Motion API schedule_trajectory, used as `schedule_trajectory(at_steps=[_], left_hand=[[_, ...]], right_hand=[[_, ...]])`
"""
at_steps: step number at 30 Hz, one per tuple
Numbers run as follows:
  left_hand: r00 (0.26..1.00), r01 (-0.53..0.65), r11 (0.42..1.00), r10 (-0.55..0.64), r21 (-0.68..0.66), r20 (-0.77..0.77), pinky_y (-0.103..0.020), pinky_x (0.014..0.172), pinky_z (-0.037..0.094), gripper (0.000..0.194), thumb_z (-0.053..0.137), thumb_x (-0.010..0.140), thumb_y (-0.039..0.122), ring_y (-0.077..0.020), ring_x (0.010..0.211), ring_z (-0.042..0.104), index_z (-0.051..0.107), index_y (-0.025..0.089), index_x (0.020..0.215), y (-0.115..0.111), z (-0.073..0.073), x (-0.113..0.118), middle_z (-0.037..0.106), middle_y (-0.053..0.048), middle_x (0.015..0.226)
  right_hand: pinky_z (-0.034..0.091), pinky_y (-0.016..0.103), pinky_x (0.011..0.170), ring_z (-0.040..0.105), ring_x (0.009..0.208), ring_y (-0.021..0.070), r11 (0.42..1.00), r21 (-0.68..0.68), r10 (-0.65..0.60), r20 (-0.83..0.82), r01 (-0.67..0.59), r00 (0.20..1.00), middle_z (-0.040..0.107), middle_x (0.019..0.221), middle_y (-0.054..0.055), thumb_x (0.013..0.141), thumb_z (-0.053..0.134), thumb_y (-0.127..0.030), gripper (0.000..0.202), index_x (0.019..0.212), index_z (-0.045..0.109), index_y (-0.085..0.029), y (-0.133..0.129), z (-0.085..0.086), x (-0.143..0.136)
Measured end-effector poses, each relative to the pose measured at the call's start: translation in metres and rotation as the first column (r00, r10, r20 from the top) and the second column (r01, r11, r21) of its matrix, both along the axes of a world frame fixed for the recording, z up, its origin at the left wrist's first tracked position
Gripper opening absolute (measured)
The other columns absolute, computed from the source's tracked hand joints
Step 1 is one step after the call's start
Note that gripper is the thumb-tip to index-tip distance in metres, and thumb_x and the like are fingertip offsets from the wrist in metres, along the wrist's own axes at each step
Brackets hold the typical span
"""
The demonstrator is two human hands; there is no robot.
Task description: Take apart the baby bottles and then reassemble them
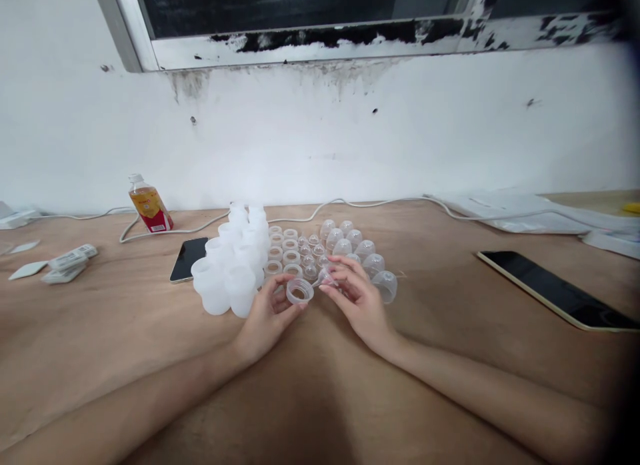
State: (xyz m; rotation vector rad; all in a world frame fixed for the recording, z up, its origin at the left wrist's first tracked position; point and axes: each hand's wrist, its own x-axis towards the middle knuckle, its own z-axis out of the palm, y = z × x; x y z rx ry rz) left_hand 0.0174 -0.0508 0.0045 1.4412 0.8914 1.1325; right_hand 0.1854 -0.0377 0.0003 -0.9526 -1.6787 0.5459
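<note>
My left hand [270, 317] is closed on a clear screw ring [300, 291], its round opening facing me. Close beside it, my right hand [356, 298] pinches a clear bottle nipple [326, 277], partly covered by the fingers; I cannot tell whether its edge touches the ring. Behind the hands, several rings [291, 257] stand in rows, with rows of small clear nipples [307, 250] to their right. Clear dome caps [367, 248] fill the right side of the group, some hidden behind my right hand. White translucent bottles [240, 285] stand upright to the left.
A phone [188, 259] lies left of the bottles, and a tablet-like device [555, 288] lies at the right. A drink bottle [151, 205] stands by the wall near a white cable [345, 201]. Small packets [67, 263] lie far left; plastic sheeting [505, 208] lies back right.
</note>
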Motion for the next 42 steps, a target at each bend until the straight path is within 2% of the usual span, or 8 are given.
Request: schedule_trajectory(at_steps=[4, 8, 10, 13, 18, 27, 34, 42], left_hand=[[1.0, -0.003, 0.999, 0.003, -0.041, 0.002, -0.037, 0.088, 0.041, 0.036, 0.059, 0.069, 0.023, -0.0199, 0.1, 0.052, 0.039, 0.015, 0.097, 0.0, 0.002, 0.001, 0.053, -0.009, 0.104], [1.0, 0.003, 0.999, -0.001, -0.046, 0.029, -0.037, 0.088, 0.041, 0.036, 0.06, 0.067, 0.021, -0.0201, 0.1, 0.052, 0.04, 0.015, 0.096, 0.0, 0.001, 0.001, 0.054, -0.009, 0.104], [0.999, 0.012, 0.999, -0.01, -0.038, 0.038, -0.036, 0.088, 0.041, 0.036, 0.061, 0.067, 0.021, -0.0197, 0.1, 0.052, 0.04, 0.016, 0.096, 0.0, 0.0, 0.001, 0.054, -0.008, 0.103], [0.999, 0.027, 0.999, -0.026, -0.019, 0.04, -0.035, 0.088, 0.041, 0.036, 0.06, 0.067, 0.018, -0.0182, 0.099, 0.053, 0.04, 0.016, 0.097, 0.0, -0.001, 0.0, 0.054, -0.007, 0.104], [0.999, 0.044, 0.999, -0.044, 0.026, -0.031, -0.034, 0.086, 0.042, 0.035, 0.059, 0.068, 0.016, -0.0183, 0.099, 0.052, 0.042, 0.015, 0.099, 0.0, -0.002, -0.001, 0.054, -0.009, 0.107], [0.999, 0.039, 0.999, -0.038, 0.016, -0.003, -0.034, 0.086, 0.043, 0.035, 0.061, 0.067, 0.015, -0.0174, 0.097, 0.055, 0.042, 0.015, 0.096, 0.001, -0.004, -0.001, 0.056, -0.009, 0.106], [0.999, 0.043, 0.999, -0.044, 0.026, 0.004, -0.033, 0.086, 0.043, 0.034, 0.061, 0.067, 0.016, -0.0178, 0.097, 0.054, 0.042, 0.015, 0.095, 0.001, -0.004, 0.0, 0.056, -0.009, 0.105], [0.999, 0.039, 0.999, -0.04, 0.03, 0.0, -0.034, 0.086, 0.043, 0.035, 0.061, 0.067, 0.015, -0.0175, 0.096, 0.054, 0.043, 0.015, 0.096, 0.001, -0.004, -0.001, 0.056, -0.008, 0.104]], right_hand=[[0.045, 0.029, 0.072, 0.054, 0.089, 0.0163, 0.997, -0.068, 0.034, -0.138, -0.044, 0.99, 0.054, 0.096, 0.005, 0.071, 0.057, -0.026, 0.009, 0.074, 0.05, -0.02, 0.004, -0.001, -0.002], [0.045, 0.023, 0.057, 0.056, 0.069, 0.0118, 0.99, -0.111, 0.048, -0.308, -0.087, 0.95, 0.052, 0.079, -0.002, 0.064, 0.063, -0.024, 0.035, 0.089, 0.039, -0.024, 0.003, -0.003, -0.006], [0.041, 0.02, 0.05, 0.053, 0.058, 0.0092, 0.99, -0.126, 0.021, -0.267, -0.057, 0.963, 0.048, 0.071, -0.004, 0.062, 0.065, -0.024, 0.039, 0.092, 0.041, -0.024, 0.002, -0.003, -0.006], [0.035, 0.02, 0.042, 0.045, 0.045, 0.006, 0.982, -0.182, 0.023, -0.146, -0.049, 0.989, 0.046, 0.062, -0.005, 0.063, 0.064, -0.026, 0.024, 0.083, 0.052, -0.02, 0.0, -0.001, -0.005], [0.033, 0.02, 0.041, 0.042, 0.04, 0.0057, 0.961, -0.256, 0.068, -0.158, -0.107, 0.985, 0.048, 0.053, -0.004, 0.064, 0.063, -0.029, 0.017, 0.072, 0.056, -0.016, 0.0, -0.002, -0.005], [0.038, 0.02, 0.045, 0.044, 0.055, 0.0076, 0.99, -0.106, 0.097, 0.093, -0.087, 0.991, 0.047, 0.075, 0.001, 0.066, 0.061, -0.031, 0.028, 0.093, 0.06, -0.022, 0.0, 0.0, -0.005], [0.045, 0.026, 0.057, 0.046, 0.067, 0.0097, 0.991, 0.018, 0.123, 0.304, -0.135, 0.945, 0.039, 0.096, 0.005, 0.074, 0.052, -0.027, 0.041, 0.115, 0.048, -0.028, -0.007, 0.002, -0.003], [0.044, 0.024, 0.055, 0.048, 0.073, 0.0118, 0.978, 0.046, 0.182, 0.3, -0.204, 0.936, 0.043, 0.099, 0.006, 0.079, 0.044, -0.021, 0.037, 0.115, 0.046, -0.027, -0.008, 0.002, -0.002]])
